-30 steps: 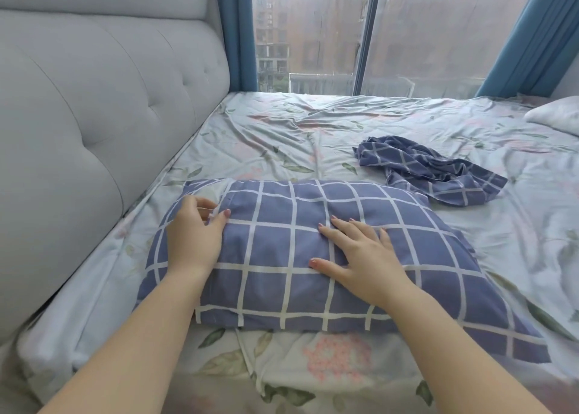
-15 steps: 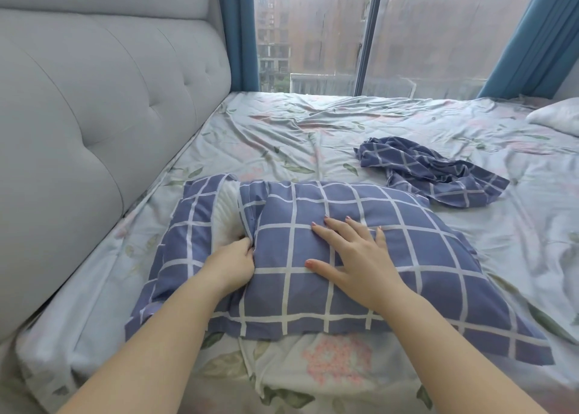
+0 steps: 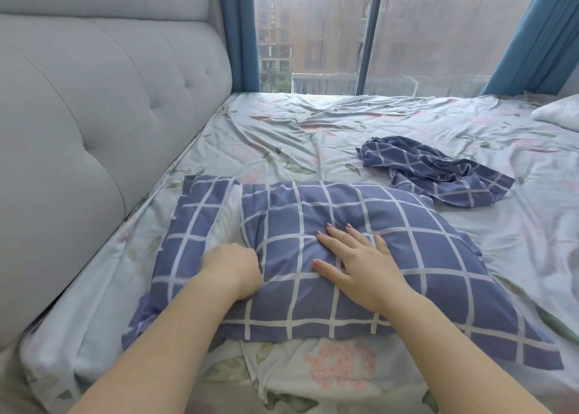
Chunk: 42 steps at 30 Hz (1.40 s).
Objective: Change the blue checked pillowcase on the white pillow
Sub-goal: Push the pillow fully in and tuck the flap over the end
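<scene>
A pillow in a blue checked pillowcase (image 3: 407, 257) lies across the near part of the bed. At its left end the case gapes and a strip of the white pillow (image 3: 227, 222) shows through. My left hand (image 3: 232, 266) is at that opening, fingers curled into the edge of the case, fingertips hidden inside. My right hand (image 3: 357, 263) lies flat on top of the pillow, fingers spread, pressing it down. A second blue checked pillowcase (image 3: 438, 169) lies crumpled farther back on the right.
A grey padded headboard (image 3: 94, 132) runs along the left. The floral sheet (image 3: 297, 132) is wrinkled. Another white pillow (image 3: 560, 116) peeks in at the far right. Behind are a window and blue curtains (image 3: 539, 31).
My left hand has slid from the top of the pillow's left end down into the opening and pulled the case edge right, baring the white pillow. My right hand stays pressed on top.
</scene>
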Tool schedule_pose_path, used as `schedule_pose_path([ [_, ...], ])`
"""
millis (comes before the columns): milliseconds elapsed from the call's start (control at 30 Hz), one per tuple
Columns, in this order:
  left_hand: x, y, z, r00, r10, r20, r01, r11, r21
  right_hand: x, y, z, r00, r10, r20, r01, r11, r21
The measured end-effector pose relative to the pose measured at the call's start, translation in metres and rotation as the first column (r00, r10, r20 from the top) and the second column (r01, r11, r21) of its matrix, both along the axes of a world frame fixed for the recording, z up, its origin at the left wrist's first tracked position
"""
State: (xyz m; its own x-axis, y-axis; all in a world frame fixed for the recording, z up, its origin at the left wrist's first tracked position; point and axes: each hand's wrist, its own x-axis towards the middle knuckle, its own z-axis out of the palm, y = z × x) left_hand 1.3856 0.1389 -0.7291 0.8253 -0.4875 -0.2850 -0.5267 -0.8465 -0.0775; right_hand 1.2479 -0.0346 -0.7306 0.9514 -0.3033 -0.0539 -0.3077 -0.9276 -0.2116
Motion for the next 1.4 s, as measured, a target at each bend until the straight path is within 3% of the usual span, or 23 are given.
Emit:
schedule_pose_path([
  [100,0.005,0.012,-0.011,0.995,-0.004,-0.104,0.01,0.999,0.053,0.003,-0.001,-0.004,1.0,-0.017,-0.006,0.017,1.0,-0.005],
  [200,0.024,0.018,-0.032,0.981,0.046,-0.189,-0.068,0.992,-0.11,0.004,0.002,-0.004,0.999,-0.014,0.034,0.015,1.0,-0.006],
  [400,0.044,0.011,-0.048,0.999,0.025,-0.044,-0.041,0.905,-0.424,-0.002,0.02,0.005,0.99,0.113,0.083,-0.117,0.992,0.045],
  [500,0.043,0.007,-0.046,0.997,0.044,-0.067,-0.07,0.886,-0.458,-0.005,0.03,0.004,0.979,0.178,0.096,-0.187,0.978,0.092],
  [600,0.035,0.015,-0.032,0.991,0.076,-0.109,-0.117,0.889,-0.442,-0.002,0.025,-0.003,0.989,0.135,0.069,-0.142,0.982,0.123],
  [700,0.027,0.034,-0.014,0.957,0.087,-0.278,-0.198,0.894,-0.402,0.004,0.019,-0.009,0.996,0.078,0.038,-0.083,0.983,0.161],
  [800,0.015,0.057,0.001,0.856,0.084,-0.51,-0.392,0.749,-0.534,0.007,0.019,-0.008,0.998,0.067,0.021,-0.07,0.972,0.224],
  [833,0.009,0.063,0.009,0.852,0.064,-0.52,-0.388,0.744,-0.544,0.006,0.02,-0.006,0.997,0.072,0.016,-0.074,0.97,0.231],
  [900,-0.002,0.066,0.017,0.925,0.09,-0.368,-0.311,0.736,-0.602,0.004,0.022,-0.003,0.996,0.087,0.019,-0.089,0.973,0.213],
  [967,-0.009,0.06,0.018,0.986,0.144,-0.083,-0.159,0.682,-0.714,0.0,0.025,0.0,0.993,0.101,0.062,-0.11,0.981,0.16],
  [1033,-0.014,0.048,0.02,0.97,0.137,0.199,0.065,0.645,-0.761,-0.001,0.034,0.003,0.979,0.112,0.168,-0.129,0.987,0.093],
  [1100,-0.017,0.034,0.016,0.949,0.032,0.313,0.22,0.644,-0.733,0.005,0.041,0.003,0.959,0.13,0.252,-0.155,0.985,0.082],
  [1167,-0.012,0.018,0.003,0.962,-0.064,0.265,0.222,0.746,-0.628,0.015,0.04,-0.005,0.969,0.138,0.206,-0.165,0.979,0.116],
  [1267,0.006,0.002,-0.028,0.996,-0.073,0.051,0.088,0.908,-0.41,0.025,0.031,-0.024,0.988,0.154,-0.001,-0.153,0.984,0.091],
  [1400,0.011,-0.007,-0.034,0.998,-0.066,0.025,0.07,0.946,-0.317,0.021,0.035,-0.028,0.986,0.168,-0.017,-0.167,0.986,0.02],
])
